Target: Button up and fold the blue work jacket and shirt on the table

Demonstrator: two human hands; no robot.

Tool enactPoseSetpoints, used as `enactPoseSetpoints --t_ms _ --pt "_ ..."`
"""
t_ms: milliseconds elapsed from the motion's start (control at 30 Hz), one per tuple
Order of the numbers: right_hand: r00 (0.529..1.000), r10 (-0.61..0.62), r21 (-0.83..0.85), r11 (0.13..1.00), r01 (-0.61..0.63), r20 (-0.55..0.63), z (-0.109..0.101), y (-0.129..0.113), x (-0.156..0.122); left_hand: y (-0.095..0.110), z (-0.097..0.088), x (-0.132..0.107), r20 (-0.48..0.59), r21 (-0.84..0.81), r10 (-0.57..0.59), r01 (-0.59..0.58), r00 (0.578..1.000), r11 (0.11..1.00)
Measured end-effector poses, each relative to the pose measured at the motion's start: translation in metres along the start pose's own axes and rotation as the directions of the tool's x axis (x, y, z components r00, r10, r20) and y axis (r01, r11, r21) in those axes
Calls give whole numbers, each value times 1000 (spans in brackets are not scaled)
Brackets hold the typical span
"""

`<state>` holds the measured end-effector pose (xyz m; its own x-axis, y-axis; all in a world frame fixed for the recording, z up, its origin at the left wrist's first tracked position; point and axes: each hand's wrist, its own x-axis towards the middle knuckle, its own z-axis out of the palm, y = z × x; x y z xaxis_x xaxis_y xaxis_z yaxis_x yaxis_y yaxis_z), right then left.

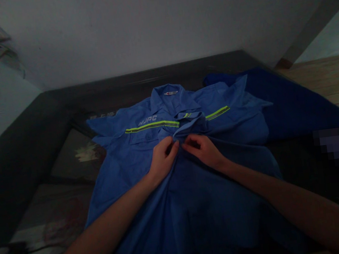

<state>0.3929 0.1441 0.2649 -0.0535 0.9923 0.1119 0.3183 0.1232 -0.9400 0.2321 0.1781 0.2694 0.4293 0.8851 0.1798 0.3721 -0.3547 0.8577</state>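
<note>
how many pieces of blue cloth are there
2: the blue shirt in the middle, and a darker blue cloth partly beneath it at picture right. More could be hidden underneath.

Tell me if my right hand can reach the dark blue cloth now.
Probably yes: your right hand is at the front of the blue shirt, and although a sleeve overlaps the dark blue cloth, much of that cloth lies uncovered.

A dark surface (65,160) is carrying a blue shirt (201,185) at centre; a darker blue cloth (293,105) is lying at two o'clock, partly beneath the shirt.
</note>
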Motion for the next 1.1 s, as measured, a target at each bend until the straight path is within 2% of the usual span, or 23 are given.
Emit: enactPoseSetpoints --t_ms 133,267,400,467,667,767,900,1100 --pt "999 -40 -18 999 40 26 0 1 -1 -1 0 1 -13 -32 -46 46 999 998" --pt "990 -138 -165 976 142 37 -1 2 -4 -5 0 4 -48 -61 -80 77 996 995" --pt "964 -262 -401 879 259 49 -3 2 -6 -7 0 4 -21 -107 -87 84 996 991" --pt "949 -312 -468 833 296 45 -4 2 -7 -7 -1 4 3 -132 -91 90 996 987" --pt "892 -450 -487 772 408 35 -6 3 -8 -7 -1 4 76 -143 -88 98 993 985" --pt "884 -465 -494 761 421 38 -7 4 -8 -6 -1 4 82 -176 -109 122 991 977" --pt "871 -474 -532 709 464 128 -10 2 -7 -6 0 4 80 -206 -132 146 988 968" --pt "831 -490 -609 583 537 263 -11 -5 -6 -6 -1 2 59 -199 -81 91 995 976"
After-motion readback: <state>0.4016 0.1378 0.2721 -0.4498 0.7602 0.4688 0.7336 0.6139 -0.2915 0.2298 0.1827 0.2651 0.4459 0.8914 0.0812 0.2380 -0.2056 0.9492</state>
